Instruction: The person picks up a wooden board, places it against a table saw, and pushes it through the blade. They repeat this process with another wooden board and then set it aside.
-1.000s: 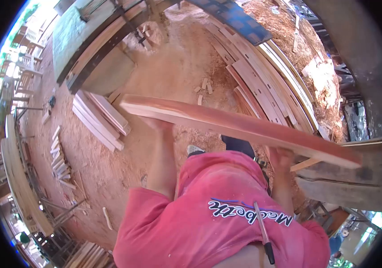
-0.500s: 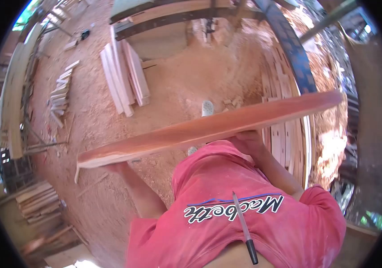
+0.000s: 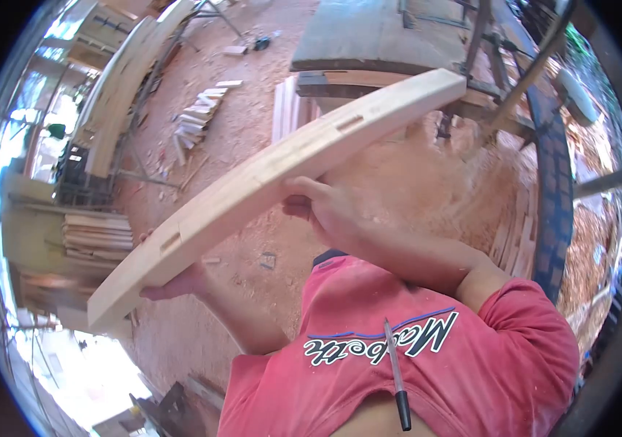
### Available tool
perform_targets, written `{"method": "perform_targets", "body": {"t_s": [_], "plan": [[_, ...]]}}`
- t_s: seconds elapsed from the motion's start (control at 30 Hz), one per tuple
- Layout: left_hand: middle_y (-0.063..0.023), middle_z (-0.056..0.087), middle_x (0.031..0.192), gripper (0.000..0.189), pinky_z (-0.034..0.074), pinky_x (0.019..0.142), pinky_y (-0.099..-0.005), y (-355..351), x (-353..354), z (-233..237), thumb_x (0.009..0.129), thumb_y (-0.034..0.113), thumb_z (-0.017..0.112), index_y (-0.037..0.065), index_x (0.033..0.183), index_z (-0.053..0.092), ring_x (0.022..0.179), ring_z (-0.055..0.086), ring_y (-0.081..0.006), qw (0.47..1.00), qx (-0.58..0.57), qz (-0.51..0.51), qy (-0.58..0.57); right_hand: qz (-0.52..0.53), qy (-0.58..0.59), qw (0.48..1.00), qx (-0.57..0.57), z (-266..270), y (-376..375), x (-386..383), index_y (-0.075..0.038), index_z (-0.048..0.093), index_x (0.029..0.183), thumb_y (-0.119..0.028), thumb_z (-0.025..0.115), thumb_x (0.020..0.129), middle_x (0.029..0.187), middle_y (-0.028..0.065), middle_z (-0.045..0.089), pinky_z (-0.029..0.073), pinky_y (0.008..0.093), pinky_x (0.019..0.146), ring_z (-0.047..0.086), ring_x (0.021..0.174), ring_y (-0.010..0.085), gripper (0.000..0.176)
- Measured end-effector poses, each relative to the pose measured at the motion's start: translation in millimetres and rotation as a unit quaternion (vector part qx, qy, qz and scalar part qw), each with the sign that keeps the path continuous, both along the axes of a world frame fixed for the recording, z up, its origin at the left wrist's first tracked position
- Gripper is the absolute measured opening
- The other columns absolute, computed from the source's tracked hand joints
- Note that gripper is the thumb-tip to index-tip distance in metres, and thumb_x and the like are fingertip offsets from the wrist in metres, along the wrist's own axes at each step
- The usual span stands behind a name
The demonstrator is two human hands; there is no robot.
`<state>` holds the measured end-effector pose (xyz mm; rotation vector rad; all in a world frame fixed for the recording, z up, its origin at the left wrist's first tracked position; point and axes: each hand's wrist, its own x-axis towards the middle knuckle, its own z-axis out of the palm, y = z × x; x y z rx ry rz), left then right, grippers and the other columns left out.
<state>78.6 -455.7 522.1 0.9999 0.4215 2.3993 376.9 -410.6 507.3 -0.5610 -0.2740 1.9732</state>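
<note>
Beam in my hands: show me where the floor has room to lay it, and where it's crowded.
The sawdusty floor looks widest between the beam, the table and the wood strips at right. A smaller patch lies between the offcuts and the pale planks. It is crowded at left, around the slat stack and the raised long boards.

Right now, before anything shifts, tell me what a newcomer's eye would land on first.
Probably the long, pale, slotted wooden beam, slanting across the middle of the view in the bare left hand and bare right hand. Next comes the bright pinkish-red lettered cloth shirt at the bottom, with a slim black-capped pen at its neckline. Farther off, upper left, small pale wooden pieces lie in a jumbled row on the reddish-brown floor.
</note>
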Motion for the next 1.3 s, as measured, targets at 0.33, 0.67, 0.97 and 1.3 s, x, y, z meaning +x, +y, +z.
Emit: {"method": "perform_targets", "body": {"t_s": [0.33, 0.67, 0.97, 1.3], "plan": [[-0.0195, 0.067, 0.114, 0.078, 0.052, 0.100, -0.0538, 24, 19, 13, 0.087, 0.069, 0.041, 0.003, 0.123, 0.063, 0.111, 0.065, -0.0346, 0.963, -0.060, 0.241, -0.107, 0.056, -0.076, 0.989, 0.110, 6, 99, -22, 0.000, 0.057, 0.115, -0.012, 0.072, 0.089, 0.098, 0.0106, 0.068, 0.059, 0.0332, 0.070, 0.068, 0.082, 0.0189, 0.032], [-0.0243, 0.064, 0.112, 0.083, 0.051, 0.100, -0.0563, 191, -8, 36, 0.090, 0.067, 0.035, -0.005, 0.126, 0.058, 0.109, 0.064, -0.0399, 0.987, -0.002, 0.156, -0.050, 0.069, -0.131, 0.987, 0.070, -8, 218, -22, 0.000, 0.059, 0.118, -0.021, 0.072, 0.094, 0.097, 0.0103, 0.067, 0.059, 0.0321, 0.071, 0.069, 0.080, 0.0176, 0.035], [-0.0227, 0.068, 0.111, 0.057, 0.062, 0.086, -0.0543, 413, -19, 274, 0.097, 0.040, 0.046, -0.008, 0.123, 0.062, 0.097, 0.071, -0.0382, 0.963, 0.006, 0.205, 0.173, 0.132, -0.494, 0.788, 0.344, 17, 312, 70, -0.003, 0.069, 0.107, -0.029, 0.070, 0.094, 0.086, 0.0041, 0.069, 0.052, 0.0300, 0.067, 0.062, 0.072, 0.0100, 0.028], [-0.0109, 0.065, 0.089, 0.017, 0.056, 0.076, -0.0388, 721, -56, 402, 0.094, 0.014, 0.057, -0.001, 0.093, 0.065, 0.080, 0.064, -0.0215, 0.913, 0.029, -0.045, 0.405, 0.239, -0.655, 0.699, 0.159, -118, 271, 240, 0.000, 0.069, 0.104, -0.021, 0.069, 0.094, 0.089, 0.0072, 0.071, 0.053, 0.0326, 0.078, 0.066, 0.085, 0.0158, 0.024]]}}
